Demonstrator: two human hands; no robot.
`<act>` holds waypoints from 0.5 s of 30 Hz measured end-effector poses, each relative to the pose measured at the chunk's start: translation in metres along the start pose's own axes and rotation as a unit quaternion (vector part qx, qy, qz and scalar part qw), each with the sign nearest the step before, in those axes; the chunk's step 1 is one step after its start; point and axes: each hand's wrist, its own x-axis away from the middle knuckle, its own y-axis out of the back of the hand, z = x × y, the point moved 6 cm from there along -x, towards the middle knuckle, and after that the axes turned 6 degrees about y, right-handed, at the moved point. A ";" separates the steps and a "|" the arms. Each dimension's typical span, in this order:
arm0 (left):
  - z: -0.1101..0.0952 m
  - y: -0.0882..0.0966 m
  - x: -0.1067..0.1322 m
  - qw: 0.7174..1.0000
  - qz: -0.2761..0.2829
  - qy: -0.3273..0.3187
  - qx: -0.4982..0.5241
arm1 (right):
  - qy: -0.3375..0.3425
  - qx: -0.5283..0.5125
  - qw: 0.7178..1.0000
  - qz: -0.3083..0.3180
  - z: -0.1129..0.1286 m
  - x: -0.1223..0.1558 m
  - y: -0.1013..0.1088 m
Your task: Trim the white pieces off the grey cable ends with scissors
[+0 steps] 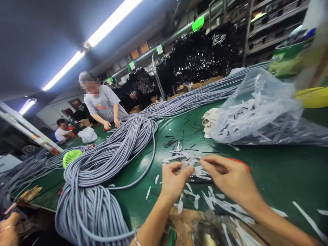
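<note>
My left hand (174, 181) and my right hand (229, 177) meet over the green table (276, 171), both pinched on a thin pale strip (191, 162) stretched between their fingertips. A red-edged tool (241, 162) shows behind my right hand; whether the hand holds it is hidden. Under the hands lie scattered white paper strips (205, 198) and short black wire offcuts (171, 141). A single grey cable (143, 172) loops across the table toward my left hand.
A large bundle of grey cables (107, 160) runs from the near left edge to the far right. A clear plastic bag of scraps (258, 116) and folded cloth (208, 119) lie right. A person in a grey shirt (102, 106) works farther along; another sits behind. Green basket (70, 157) at left.
</note>
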 end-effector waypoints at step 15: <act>0.020 -0.011 0.000 0.981 0.120 0.003 -0.154 | 0.088 -0.009 0.991 0.101 0.010 0.001 -0.013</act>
